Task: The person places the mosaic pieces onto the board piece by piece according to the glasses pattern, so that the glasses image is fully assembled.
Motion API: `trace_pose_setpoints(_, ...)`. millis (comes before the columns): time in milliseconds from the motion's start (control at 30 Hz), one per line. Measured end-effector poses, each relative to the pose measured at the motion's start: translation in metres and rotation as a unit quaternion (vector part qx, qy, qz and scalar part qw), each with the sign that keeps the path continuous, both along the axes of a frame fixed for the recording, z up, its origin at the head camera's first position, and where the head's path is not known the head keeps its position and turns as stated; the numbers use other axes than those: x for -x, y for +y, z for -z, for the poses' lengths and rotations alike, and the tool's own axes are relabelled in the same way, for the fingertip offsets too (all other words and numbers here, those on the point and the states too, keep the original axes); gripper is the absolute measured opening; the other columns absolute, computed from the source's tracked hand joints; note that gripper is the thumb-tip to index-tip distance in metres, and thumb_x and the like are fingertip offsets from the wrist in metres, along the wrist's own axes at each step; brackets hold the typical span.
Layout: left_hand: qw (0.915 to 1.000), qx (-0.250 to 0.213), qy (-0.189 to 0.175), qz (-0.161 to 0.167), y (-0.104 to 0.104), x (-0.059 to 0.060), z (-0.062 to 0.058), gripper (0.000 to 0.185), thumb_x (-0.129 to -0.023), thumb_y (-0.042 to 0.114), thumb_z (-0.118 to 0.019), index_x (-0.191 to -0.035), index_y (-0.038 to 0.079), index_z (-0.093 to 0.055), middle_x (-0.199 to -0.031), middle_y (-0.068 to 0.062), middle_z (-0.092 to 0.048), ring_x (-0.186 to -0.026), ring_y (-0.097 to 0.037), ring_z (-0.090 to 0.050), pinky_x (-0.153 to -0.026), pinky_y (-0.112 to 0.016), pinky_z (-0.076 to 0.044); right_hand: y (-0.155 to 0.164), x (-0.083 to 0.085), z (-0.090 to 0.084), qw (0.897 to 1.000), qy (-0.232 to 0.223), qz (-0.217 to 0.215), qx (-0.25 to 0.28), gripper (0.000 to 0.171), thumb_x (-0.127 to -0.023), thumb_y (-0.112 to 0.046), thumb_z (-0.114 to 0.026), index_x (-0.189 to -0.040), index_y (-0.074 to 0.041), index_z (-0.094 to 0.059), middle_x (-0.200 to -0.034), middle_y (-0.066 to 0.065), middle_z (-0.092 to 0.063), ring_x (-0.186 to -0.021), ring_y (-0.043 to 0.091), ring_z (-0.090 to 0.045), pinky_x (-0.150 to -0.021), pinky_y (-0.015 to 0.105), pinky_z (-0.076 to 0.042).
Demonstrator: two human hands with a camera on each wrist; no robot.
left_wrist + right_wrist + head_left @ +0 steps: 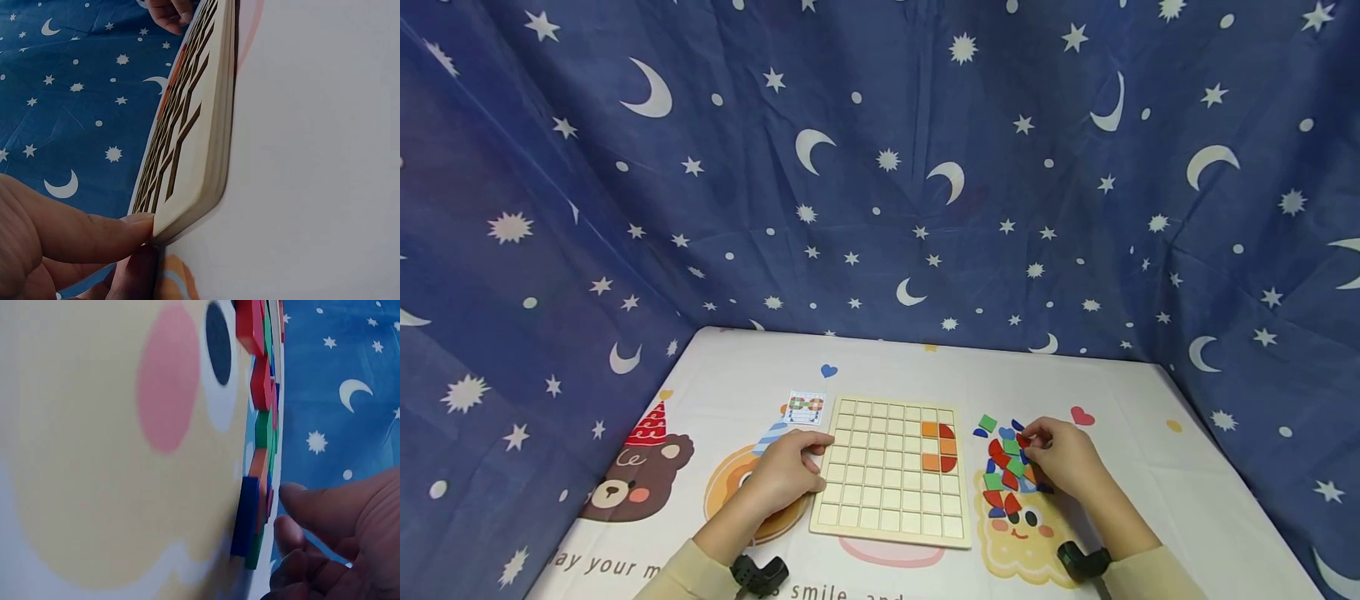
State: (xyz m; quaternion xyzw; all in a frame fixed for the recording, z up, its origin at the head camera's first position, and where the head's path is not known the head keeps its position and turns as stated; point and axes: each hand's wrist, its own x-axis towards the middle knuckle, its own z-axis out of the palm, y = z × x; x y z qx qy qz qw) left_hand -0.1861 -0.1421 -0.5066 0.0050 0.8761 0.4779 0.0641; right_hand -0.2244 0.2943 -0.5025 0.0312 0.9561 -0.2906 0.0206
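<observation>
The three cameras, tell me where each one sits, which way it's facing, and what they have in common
Head: worn high, looking forward and down at the table; shows both forearms, left hand on the wooden grid board, right hand at the colored pieces.
Left wrist: low at table level, looking along the board's edge; left thumb touches its corner.
Right wrist: skims the tablecloth toward the pieces; right fingers show.
Shared: head and left wrist both show the board; head and right wrist both show the pieces.

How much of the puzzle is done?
Only a little. A few orange and red tiles sit in the board; most squares are bare. The right hand is picking among the loose pile, and the left hand steadies the board's edge. The pattern card lies nearby.
</observation>
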Motion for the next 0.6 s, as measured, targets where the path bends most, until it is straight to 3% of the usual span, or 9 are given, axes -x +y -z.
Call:
trace_pose_setpoints(300,1.0000,-0.004,-0.004,0.001,0.000,0.000,0.001,0.067,-0.067,-0.013,-0.084,-0.130,0.008,-0.076,-0.109,-0.005,-0.066,-0.080,-0.015,-0.060,-0.066,-0.026,-0.051,0.008,0.010,0.006,0.999,-0.029,0.013,-0.002,0.024,-0.096,-0.011,-0.079,-0.118,-0.003,-0.075,-0.090,0.008,-0.064,-0.087,0.023,-0.058,-0.077,0.032,-0.057)
trace_pose_setpoints(600,1.0000,-0.006,-0.006,0.002,0.000,0.000,0.001,0.067,-0.068,-0.013,-0.084,-0.131,0.008,-0.076,-0.109,-0.005,-0.066,-0.081,-0.016,-0.060,-0.065,-0.027,-0.051,0.002,0.012,0.005,0.999,-0.031,0.010,0.003,0.015,-0.095,-0.008,-0.079,-0.109,-0.006,-0.073,-0.092,0.008,-0.065,-0.091,0.024,-0.060,-0.084,0.038,-0.062)
